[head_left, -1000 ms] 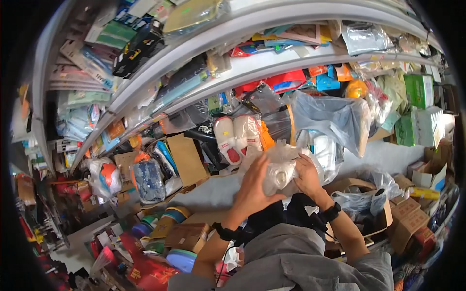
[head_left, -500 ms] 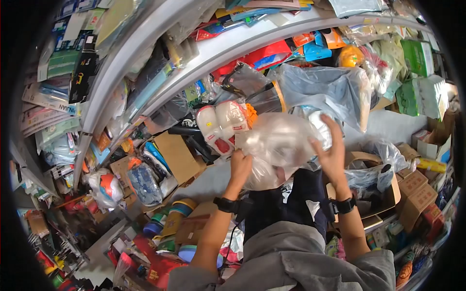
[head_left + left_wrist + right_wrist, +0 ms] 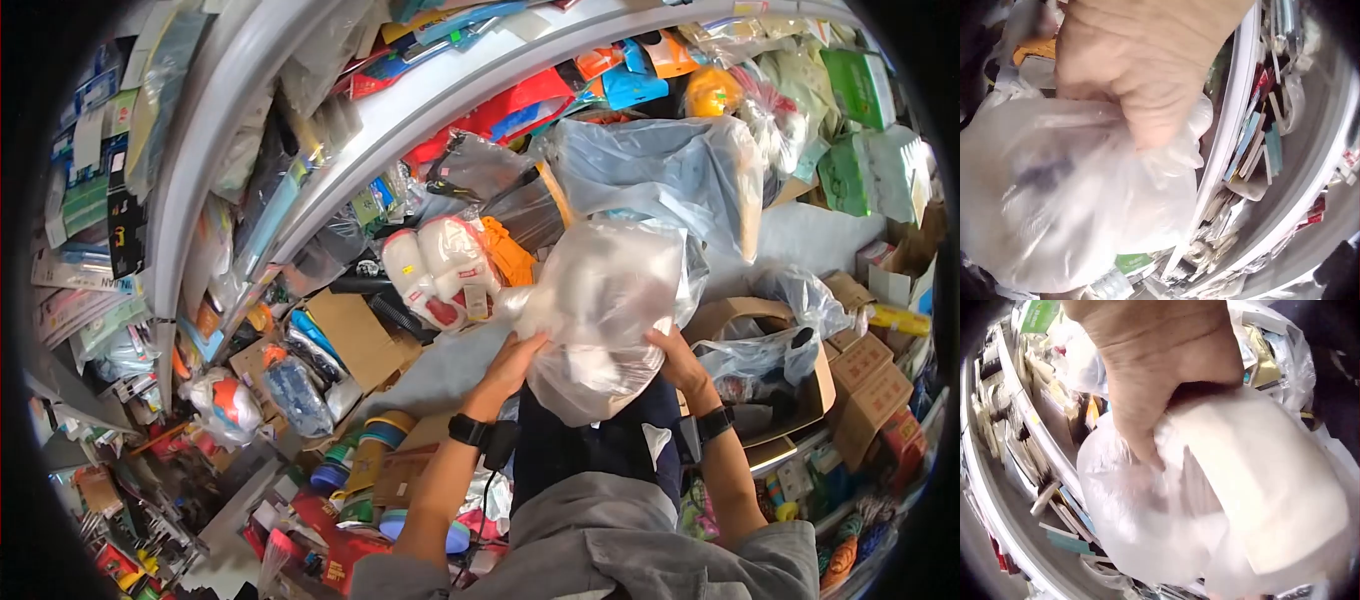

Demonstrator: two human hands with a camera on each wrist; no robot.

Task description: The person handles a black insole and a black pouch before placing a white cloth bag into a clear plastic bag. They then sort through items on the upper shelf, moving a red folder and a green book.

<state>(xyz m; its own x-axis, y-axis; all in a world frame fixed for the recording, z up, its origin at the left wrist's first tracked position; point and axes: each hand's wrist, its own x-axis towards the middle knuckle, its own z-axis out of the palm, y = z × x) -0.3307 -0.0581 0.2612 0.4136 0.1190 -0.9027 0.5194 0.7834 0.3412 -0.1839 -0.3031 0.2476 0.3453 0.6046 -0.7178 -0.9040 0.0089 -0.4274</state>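
A puffed-out translucent plastic bag [image 3: 605, 300] is between my two hands, in front of the lap. On its left side my left hand [image 3: 512, 365] grips the film, and the thumb presses into gathered plastic in the left wrist view. My right hand [image 3: 682, 360] holds the opposite side, thumb over the film. A smooth cream-white bulky thing [image 3: 1272, 481] shows under that hand in the right wrist view; its kind is unclear. Left of the bag, a packaged pair of white and red items [image 3: 440, 270] lies beside an orange piece [image 3: 508, 252].
Grey shelves [image 3: 340, 170] packed with bagged goods curve across the back. A large grey-blue plastic bag [image 3: 650, 170] lies behind the held bag. At the right stands an open cardboard box [image 3: 815, 395] with plastic in it; another cardboard box [image 3: 365, 335] is at the left.
The bag has gone from bunched up to spread and puffed. It was turned between the hands, which now grasp it from both sides. The head view has shifted a little.
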